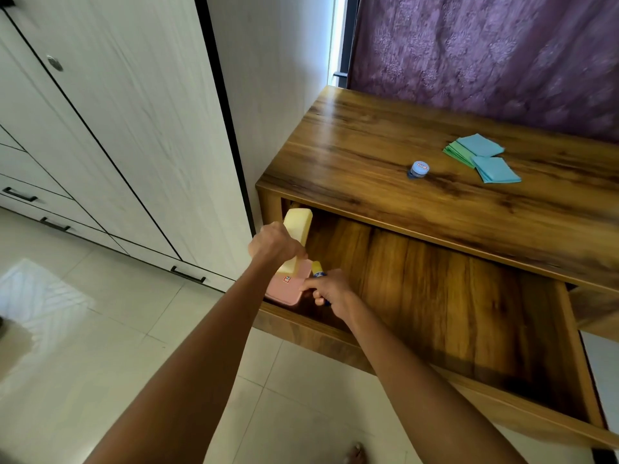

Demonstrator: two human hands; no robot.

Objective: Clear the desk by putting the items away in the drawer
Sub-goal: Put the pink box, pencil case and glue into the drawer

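Observation:
The wooden desk [368,139] has its wide drawer [452,296] pulled out. My left hand [273,244] grips a pale yellow box [298,224], tilted over the drawer's left end. A pink box [288,286] lies flat in that left corner beneath it. My right hand [330,291] holds a blue and yellow glue stick [317,269] beside the pink box, inside the drawer. On the desktop stand a small blue jar [418,169] and blue and green paper squares [482,157].
A white wardrobe [117,128] with black handles stands to the left of the desk. A purple curtain [502,55] hangs behind the desktop. Pale floor tiles [100,329] lie below, and a bare foot [355,455] shows at the bottom edge.

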